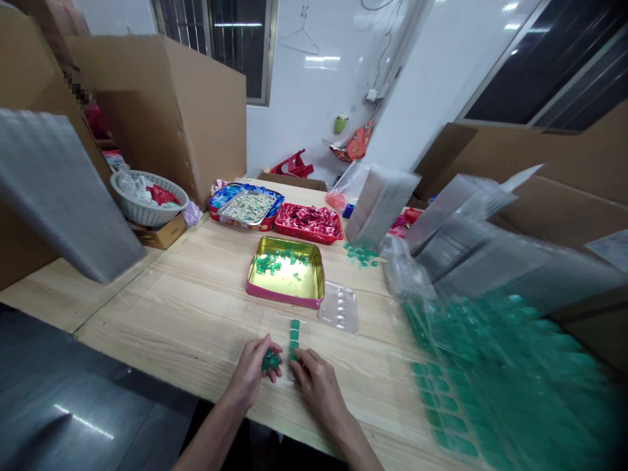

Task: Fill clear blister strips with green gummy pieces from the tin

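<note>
My left hand [256, 367] is curled around a small heap of green translucent pieces [271, 360]. Just right of it, a clear plastic tray [303, 327] lies flat, with a column of green square pieces [294, 335] set in it. The fingertips of my right hand [314, 374] are pinched together at the near end of that column, on a green piece partly hidden by the fingers. Beyond both hands stands a gold-lined tin [287, 288] with loose green pieces [269, 263] inside. A clear moulded tray [339, 307] rests against its right side.
At right, clear trays filled with green pieces [456, 392] are spread and piled. Stacks of clear trays [380, 206] stand behind them, another stack [63, 190] at left. A red basket of red packets [309, 224], a tray of wrapped pieces [250, 208] and a white basket [147, 212] sit farther back.
</note>
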Tool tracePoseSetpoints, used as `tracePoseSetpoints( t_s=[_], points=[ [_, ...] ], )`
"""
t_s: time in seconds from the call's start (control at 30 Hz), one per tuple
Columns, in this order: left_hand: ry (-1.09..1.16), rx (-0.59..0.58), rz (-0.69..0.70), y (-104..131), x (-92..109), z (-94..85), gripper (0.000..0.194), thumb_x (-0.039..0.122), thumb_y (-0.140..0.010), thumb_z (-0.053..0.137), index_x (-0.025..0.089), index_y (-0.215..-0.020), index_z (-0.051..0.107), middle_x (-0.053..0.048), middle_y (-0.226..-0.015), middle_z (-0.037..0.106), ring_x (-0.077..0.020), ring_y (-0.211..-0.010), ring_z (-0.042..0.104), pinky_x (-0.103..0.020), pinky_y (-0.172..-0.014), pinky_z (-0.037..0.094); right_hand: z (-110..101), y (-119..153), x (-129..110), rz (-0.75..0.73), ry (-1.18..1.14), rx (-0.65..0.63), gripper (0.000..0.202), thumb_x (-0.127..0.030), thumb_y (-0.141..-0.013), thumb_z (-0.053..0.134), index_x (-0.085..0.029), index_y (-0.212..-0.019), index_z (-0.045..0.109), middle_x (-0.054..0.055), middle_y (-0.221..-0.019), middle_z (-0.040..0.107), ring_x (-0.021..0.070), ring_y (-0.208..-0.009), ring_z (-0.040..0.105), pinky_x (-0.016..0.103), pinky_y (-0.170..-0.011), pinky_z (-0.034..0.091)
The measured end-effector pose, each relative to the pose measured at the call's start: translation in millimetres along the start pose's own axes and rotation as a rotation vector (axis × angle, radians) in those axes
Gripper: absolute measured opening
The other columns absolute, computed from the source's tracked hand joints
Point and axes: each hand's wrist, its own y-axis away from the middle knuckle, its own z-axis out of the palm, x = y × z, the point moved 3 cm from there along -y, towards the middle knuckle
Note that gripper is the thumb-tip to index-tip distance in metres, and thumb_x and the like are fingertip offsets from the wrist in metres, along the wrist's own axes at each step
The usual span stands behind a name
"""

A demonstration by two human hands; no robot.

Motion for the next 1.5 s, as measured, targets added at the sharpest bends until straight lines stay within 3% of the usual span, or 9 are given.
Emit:
tracePoseSetpoints(
  t_s=[0.1,0.23,0.33,0.53,0.87,1.07,1.23,1.37,1.5],
  points=[
    [-0.026,0.020,0.031,4,-1,3.5,0.043,0.054,-0.070,0.055,0.012,-0.076,0.059,-0.002,-0.063,0.059,-0.0115,-0.047,0.055,-0.021,-0.040,0.036,-5,2,-12,0.021,-0.157,0.074,0.018,-0.025,-0.087,0.045,-0.018,-0.094,0.060,0.006,-0.082,0.056,0.0149,-0.067,0.055,0.025,-0.061,0.043],
    [-0.072,0.018,0.039,10,-3,8.6,0.037,0.050,-0.067,0.060,0.013,-0.074,0.060,-0.002,-0.068,0.061,-0.0121,-0.054,0.055,-0.020,-0.041,0.039,-2,0,-30,0.088,-0.337,-0.023,0.009,-0.020,-0.075,0.059,-0.019,-0.083,0.062,0.002,-0.076,0.055,0.0119,-0.060,0.051,0.022,-0.053,0.041],
    [-0.017,-0.019,0.016,12,-4,9.6,0.031,0.044,-0.065,0.063,0.013,-0.071,0.060,-0.002,-0.066,0.061,-0.0123,-0.054,0.055,-0.021,-0.042,0.040,-2,-2,-32,0.133,-0.420,-0.018,0.003,-0.018,-0.072,0.061,-0.018,-0.074,0.061,0.000,-0.072,0.053,0.0116,-0.060,0.050,0.021,-0.053,0.040],
    [0.145,-0.113,-0.048,12,-5,5.6,0.020,0.024,-0.057,0.072,0.012,-0.069,0.062,-0.003,-0.062,0.063,-0.0104,-0.052,0.054,-0.022,-0.048,0.042,-6,2,-24,0.152,-0.672,-0.022,0.019,-0.035,-0.075,0.064,-0.018,-0.084,0.064,0.003,-0.078,0.055,0.0146,-0.068,0.053,0.023,-0.056,0.043],
    [0.143,-0.145,-0.034,16,-4,7.2,0.022,0.005,-0.048,0.062,0.014,-0.069,0.059,0.000,-0.058,0.061,-0.0082,-0.047,0.050,-0.020,-0.044,0.036,-5,5,-24,0.101,-0.705,0.036,0.021,-0.037,-0.072,0.068,-0.021,-0.086,0.068,0.004,-0.080,0.059,0.0149,-0.066,0.054,0.026,-0.059,0.046],
    [0.198,-0.181,-0.043,17,-8,8.4,0.020,0.015,-0.054,0.068,0.016,-0.068,0.052,0.004,-0.052,0.053,-0.0053,-0.044,0.045,-0.018,-0.041,0.025,-7,7,-28,0.061,-0.716,0.033,0.020,-0.038,-0.077,0.063,-0.023,-0.088,0.070,0.007,-0.085,0.061,0.0192,-0.078,0.058,0.030,-0.066,0.049],
    [0.140,-0.127,-0.063,18,-16,7.4,0.026,0.025,-0.056,0.072,0.017,-0.066,0.049,0.006,-0.047,0.051,-0.0047,-0.038,0.043,-0.017,-0.039,0.022,-5,8,-26,0.079,-0.783,0.038,0.017,-0.035,-0.077,0.063,-0.025,-0.088,0.071,0.006,-0.083,0.061,0.0194,-0.079,0.058,0.031,-0.068,0.048],
    [0.088,-0.104,-0.061,19,-17,9.9,0.030,0.034,-0.059,0.072,0.017,-0.065,0.048,0.006,-0.041,0.050,-0.0055,-0.036,0.042,-0.017,-0.036,0.017,1,10,-21,0.180,-0.879,0.024,0.017,-0.036,-0.075,0.065,-0.021,-0.082,0.070,0.005,-0.080,0.062,0.0188,-0.075,0.059,0.031,-0.066,0.049],
    [0.091,-0.130,-0.038,18,-13,12.1,0.033,0.041,-0.060,0.071,0.015,-0.064,0.051,0.002,-0.052,0.057,-0.0056,-0.040,0.045,-0.018,-0.038,0.020,-1,9,-5,0.320,-0.893,0.051,0.025,-0.039,-0.071,0.068,-0.018,-0.085,0.066,0.003,-0.069,0.062,0.0162,-0.062,0.057,0.028,-0.059,0.048]
  ],
)
